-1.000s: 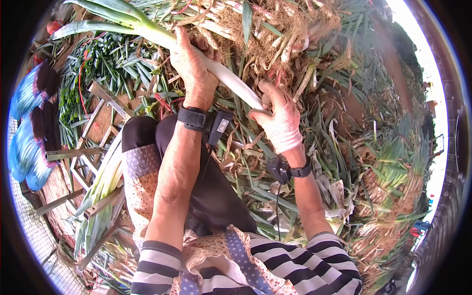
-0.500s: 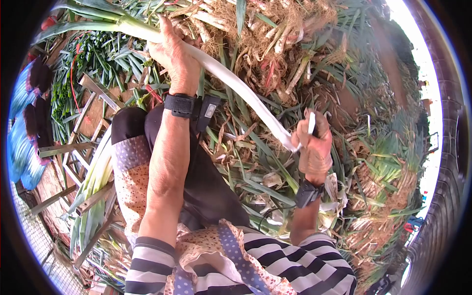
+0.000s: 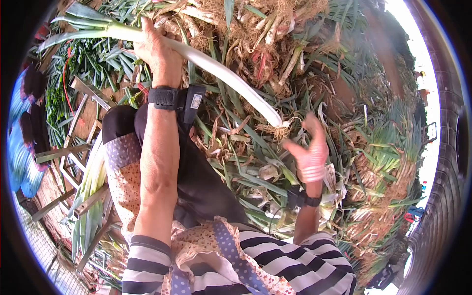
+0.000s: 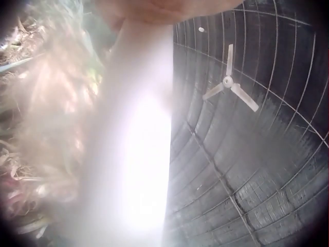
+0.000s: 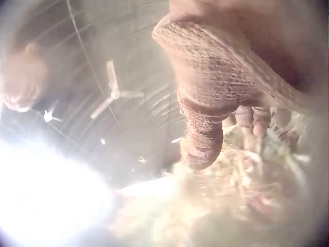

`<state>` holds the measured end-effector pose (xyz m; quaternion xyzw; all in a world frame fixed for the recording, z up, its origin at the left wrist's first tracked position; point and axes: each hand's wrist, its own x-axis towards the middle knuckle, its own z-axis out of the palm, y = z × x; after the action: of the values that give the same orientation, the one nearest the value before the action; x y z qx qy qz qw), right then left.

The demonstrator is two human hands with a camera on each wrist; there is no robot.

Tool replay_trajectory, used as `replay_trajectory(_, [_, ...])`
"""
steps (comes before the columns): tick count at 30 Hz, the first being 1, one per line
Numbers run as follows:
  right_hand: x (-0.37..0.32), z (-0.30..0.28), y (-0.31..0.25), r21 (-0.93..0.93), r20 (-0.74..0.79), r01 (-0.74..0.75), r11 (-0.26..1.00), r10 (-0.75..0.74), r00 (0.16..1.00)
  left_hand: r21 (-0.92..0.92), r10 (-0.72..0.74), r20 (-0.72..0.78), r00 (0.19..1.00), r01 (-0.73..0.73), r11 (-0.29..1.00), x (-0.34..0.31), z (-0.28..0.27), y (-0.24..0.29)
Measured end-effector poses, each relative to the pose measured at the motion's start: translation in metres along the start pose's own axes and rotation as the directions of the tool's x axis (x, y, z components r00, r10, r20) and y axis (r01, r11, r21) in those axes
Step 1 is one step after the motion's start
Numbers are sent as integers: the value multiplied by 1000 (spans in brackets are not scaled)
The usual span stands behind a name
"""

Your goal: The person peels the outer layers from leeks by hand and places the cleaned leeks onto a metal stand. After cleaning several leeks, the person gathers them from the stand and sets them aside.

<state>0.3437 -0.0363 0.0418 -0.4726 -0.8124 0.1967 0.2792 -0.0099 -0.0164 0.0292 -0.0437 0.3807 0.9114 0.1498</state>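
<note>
My left hand (image 3: 158, 54) holds a long green onion (image 3: 223, 73) around the upper part of its white shaft, in the head view. Its green leaves fan out to the upper left, while the shaft slopes down right to a tuft of thin roots. Close up, the shaft fills the middle of the left wrist view, blurred and overexposed. Just beyond the root end, my right hand (image 3: 310, 155) has its thumb and forefinger spread apart, with nothing visible between them. In the right wrist view the thumb (image 5: 203, 136) points down, with several fingertips (image 5: 259, 121) behind it.
A heap of rooted green onions (image 3: 270, 39) lies ahead, and another pile (image 3: 378, 182) is at the right. Loose leaves and peelings (image 3: 265, 172) cover the ground between. At the left stand a metal frame (image 3: 73, 152) with onions across it and blue-and-dark bundles (image 3: 24, 157).
The right hand pinched the onion's lower end, pulled down right with a white sliver showing at its fingers, and now stands apart with fingers spread. The left hand and onion have shifted left.
</note>
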Motion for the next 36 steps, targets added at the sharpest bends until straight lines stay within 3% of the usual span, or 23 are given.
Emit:
replay_trajectory(4, [34,30,-20,-64,105,266,962,-258,960,12,-3,-49,999,3,1000,6,-3,1])
replay_trajectory(7, [47,44,-25,-21,215,260,965,-250,944,1,-24,-74,997,24,1000,5,-1,1])
replay_trajectory(15, [50,46,-33,101,265,172,980,-193,945,32,-33,-33,999,34,999,0,3,8])
replay_trajectory(17, [49,50,-30,227,240,130,965,-185,953,41,-36,-39,999,38,998,0,4,6])
replay_trajectory(27, [48,50,-37,164,284,148,975,-190,940,18,-111,15,994,111,994,-3,3,6])
replay_trajectory(36, [40,53,-29,222,173,207,953,-248,953,35,-120,21,993,119,992,-7,5,6])
